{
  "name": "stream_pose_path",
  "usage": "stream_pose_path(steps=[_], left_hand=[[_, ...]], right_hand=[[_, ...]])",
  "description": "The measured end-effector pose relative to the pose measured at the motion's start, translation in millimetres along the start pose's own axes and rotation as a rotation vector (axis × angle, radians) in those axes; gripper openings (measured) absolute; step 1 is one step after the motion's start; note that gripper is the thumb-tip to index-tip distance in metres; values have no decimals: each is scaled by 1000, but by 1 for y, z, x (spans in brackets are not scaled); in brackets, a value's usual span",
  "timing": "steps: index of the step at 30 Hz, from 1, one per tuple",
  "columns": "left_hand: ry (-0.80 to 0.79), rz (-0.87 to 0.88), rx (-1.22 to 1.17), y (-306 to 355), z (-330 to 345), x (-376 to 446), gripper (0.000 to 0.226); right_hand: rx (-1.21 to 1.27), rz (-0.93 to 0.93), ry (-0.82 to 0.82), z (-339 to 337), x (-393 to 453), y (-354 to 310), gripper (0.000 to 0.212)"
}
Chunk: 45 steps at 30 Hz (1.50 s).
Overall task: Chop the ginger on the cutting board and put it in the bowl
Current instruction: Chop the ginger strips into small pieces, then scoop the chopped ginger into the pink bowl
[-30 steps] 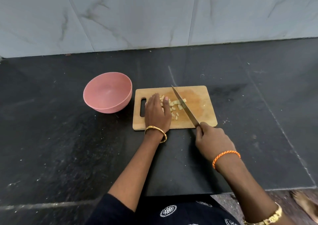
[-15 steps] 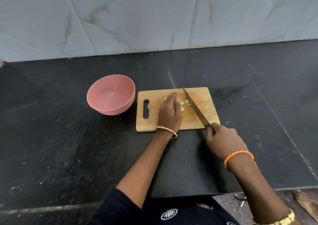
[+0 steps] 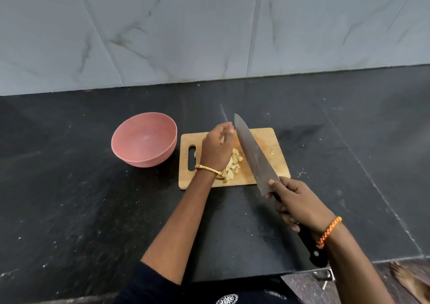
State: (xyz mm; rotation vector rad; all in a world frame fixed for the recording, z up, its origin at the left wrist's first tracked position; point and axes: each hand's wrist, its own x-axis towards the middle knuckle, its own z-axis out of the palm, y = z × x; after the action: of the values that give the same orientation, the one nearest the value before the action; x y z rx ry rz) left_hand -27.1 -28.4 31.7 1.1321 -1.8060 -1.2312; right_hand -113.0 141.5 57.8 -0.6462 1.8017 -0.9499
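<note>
A wall of large pale grey marble-look tiles [image 3: 209, 29] is filling the upper part of the view, dark veins running across it and thin grout lines slanting between the slabs. Below it, a black stone countertop [image 3: 69, 210] is stretching from side to side, dusted with pale specks and faint scratches, with a thin seam crossing its right part. Soft, even light is falling on both. At the lower right corner, a strip of what may be speckled floor [image 3: 302, 287] is showing.
</note>
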Motion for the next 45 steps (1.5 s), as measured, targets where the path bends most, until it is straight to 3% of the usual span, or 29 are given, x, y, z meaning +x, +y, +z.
stream_pose_path(steps=[3,5,7,10,15,20,24,26,28,31,33,37,41,45], left_hand=[[-73,-63,-29,2,1,-4,32],[-45,-30,30,-2,-2,-4,26],[-34,2,80,-9,-7,-2,24],[-84,28,114,-18,-11,-4,46],[-2,49,56,-22,-6,-6,38],[50,44,-50,-17,-12,-10,34],[53,38,1,-19,-23,-13,31],[39,41,65,-20,-28,-16,35],[31,31,176,-19,-34,-20,36],[23,-17,386,-19,-43,-21,39],[-21,-102,457,-21,-46,-23,46],[-45,-152,438,-28,-41,-29,44],[194,-138,368,-33,-33,-38,37],[380,-140,465,-38,-36,-41,31]], right_hand=[[171,35,-69,2,-4,-3,32],[195,32,-11,3,0,1,32],[20,-23,196,2,6,8,34],[-280,-90,533,-2,15,16,37],[-513,-30,760,-16,34,20,34],[-574,-33,823,-22,53,37,24],[-700,34,905,-19,58,36,26],[-664,-36,945,-17,62,23,26],[-611,-216,777,-12,73,4,29],[-625,-354,345,1,101,-22,35],[-715,-407,229,12,120,-32,37],[-727,-482,206,24,137,-44,23],[-775,-420,162,18,139,-53,11],[-614,-447,227,21,131,-53,4]])
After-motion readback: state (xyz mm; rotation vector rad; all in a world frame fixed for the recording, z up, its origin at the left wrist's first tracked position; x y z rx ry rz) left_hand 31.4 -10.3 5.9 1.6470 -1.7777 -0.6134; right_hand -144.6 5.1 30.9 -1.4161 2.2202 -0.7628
